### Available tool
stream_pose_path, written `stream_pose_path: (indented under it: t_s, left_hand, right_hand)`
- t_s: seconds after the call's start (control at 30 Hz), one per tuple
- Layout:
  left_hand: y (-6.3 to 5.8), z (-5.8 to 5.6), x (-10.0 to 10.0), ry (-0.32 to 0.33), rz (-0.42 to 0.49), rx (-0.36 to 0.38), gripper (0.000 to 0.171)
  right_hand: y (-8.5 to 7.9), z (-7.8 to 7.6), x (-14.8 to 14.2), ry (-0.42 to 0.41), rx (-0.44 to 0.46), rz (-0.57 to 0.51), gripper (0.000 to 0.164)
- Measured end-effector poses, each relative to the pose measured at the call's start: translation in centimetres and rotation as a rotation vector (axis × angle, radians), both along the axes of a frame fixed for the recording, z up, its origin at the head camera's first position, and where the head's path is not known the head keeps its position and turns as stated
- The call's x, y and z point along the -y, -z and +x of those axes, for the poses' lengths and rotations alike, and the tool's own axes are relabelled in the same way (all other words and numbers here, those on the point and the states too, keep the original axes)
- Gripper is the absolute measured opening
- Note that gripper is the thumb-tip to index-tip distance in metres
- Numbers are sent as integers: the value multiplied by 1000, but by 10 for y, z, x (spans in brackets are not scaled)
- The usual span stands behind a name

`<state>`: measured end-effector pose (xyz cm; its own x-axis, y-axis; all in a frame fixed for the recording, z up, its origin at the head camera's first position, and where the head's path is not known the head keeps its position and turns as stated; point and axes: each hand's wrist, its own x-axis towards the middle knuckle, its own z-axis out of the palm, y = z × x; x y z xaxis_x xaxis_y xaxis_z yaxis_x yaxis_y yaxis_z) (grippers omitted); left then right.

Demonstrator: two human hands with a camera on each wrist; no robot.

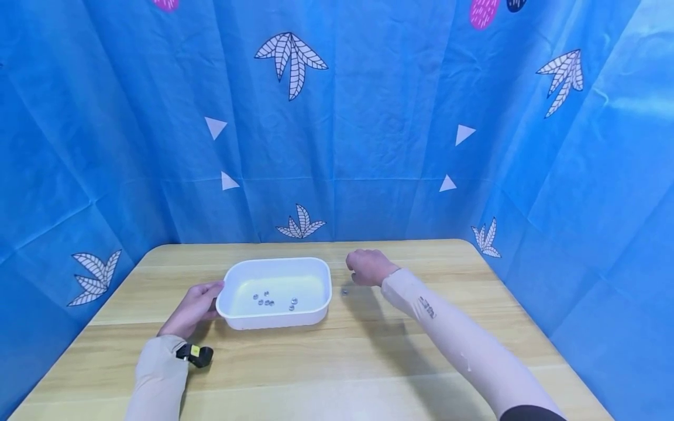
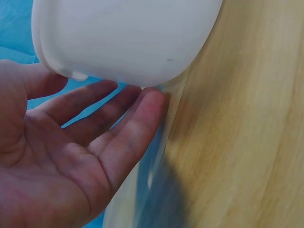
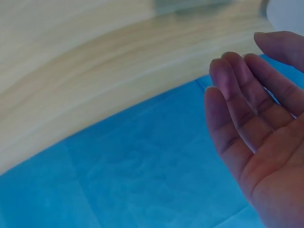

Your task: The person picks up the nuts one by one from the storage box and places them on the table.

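Observation:
A white plastic tub stands on the wooden table, with several small, shiny, clear glass-like beads on its bottom. At its left end, my left hand holds the tub, thumb at the rim and fingers against the outer wall. The left wrist view shows that hand palm up, fingertips at the tub's wall. My right hand is raised to the right of the tub. In the right wrist view this hand has loosely bent fingers and nothing between them. One more bead lies below it on the table.
The pale wooden table has rounded far corners. Blue patterned curtains hang behind it and at both sides. A small black device is strapped to the left wrist. The right forearm crosses over the table's right part, casting a shadow.

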<state>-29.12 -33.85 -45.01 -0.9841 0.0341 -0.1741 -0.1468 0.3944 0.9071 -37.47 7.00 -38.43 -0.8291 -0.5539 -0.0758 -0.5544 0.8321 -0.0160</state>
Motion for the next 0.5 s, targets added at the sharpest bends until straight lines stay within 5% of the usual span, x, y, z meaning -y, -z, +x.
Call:
stream_pose_path:
  t_s: [0.5]
  left_hand:
    - [1, 0, 0, -1, 17, -13, 67]
  right_hand:
    - [-27, 3, 27, -51, -50, -4, 12]
